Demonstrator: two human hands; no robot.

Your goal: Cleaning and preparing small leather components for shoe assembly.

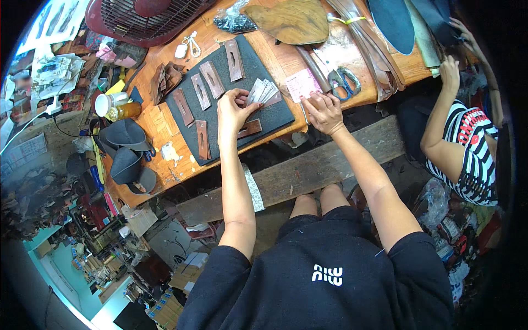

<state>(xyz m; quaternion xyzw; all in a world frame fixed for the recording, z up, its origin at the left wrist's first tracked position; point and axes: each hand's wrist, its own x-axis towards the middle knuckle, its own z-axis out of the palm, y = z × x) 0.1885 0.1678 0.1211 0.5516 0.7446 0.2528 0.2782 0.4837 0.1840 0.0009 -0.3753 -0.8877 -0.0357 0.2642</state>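
Note:
My left hand (234,105) is above a black mat (264,60) on the wooden table, thumb and fingers closed at the lower end of a fan of small whitish labels (262,91). Around it lie several brown leather straps with long slots, such as one strap (212,78) up and left of the hand and another strap (203,139) near the mat's front edge. My right hand (324,112) is at the table's edge, fingers bent and apart, fingertips at a pink-and-white printed paper (302,84). What lies under its palm is hidden.
Blue-handled scissors (344,85) lie right of the paper. Dark caps (131,165) and a jar (125,111) sit at the left. A fan (144,19) stands behind. A wooden bench (308,166) runs before the table; another person (467,140) works at the right.

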